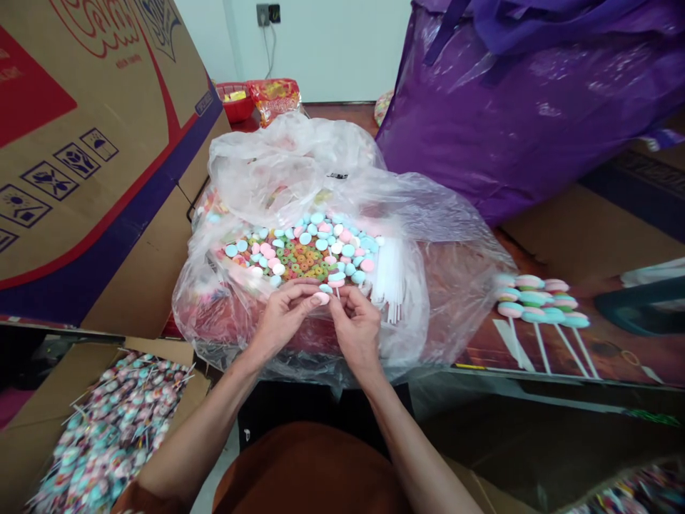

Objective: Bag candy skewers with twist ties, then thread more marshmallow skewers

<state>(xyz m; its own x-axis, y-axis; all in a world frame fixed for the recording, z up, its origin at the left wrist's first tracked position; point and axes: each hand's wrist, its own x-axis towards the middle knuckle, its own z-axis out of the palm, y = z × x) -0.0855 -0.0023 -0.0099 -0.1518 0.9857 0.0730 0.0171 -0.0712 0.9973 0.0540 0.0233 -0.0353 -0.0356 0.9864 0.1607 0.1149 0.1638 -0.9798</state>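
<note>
My left hand (287, 314) is closed, its thumb and fingertips pinching a pink marshmallow disc (321, 298) with a blue one against it. Close beside it, my right hand (357, 321) is closed on a white lollipop stick that carries a pink-and-blue marshmallow stack (336, 278). Just beyond my fingers lies a pile of pastel marshmallow discs (305, 238) and sugared gummy rings (305, 263) on clear plastic. A bundle of white sticks (390, 278) rests to the right of the pile.
Finished-looking marshmallow lollipops (535, 300) lie stacked at the table's right. A large carton (107, 143) stands left, a purple bag (514, 107) right. An open box of lollipops (118, 421) sits lower left. Crumpled clear plastic (300, 153), a red basket (238, 108) and a red packet (275, 98) are behind.
</note>
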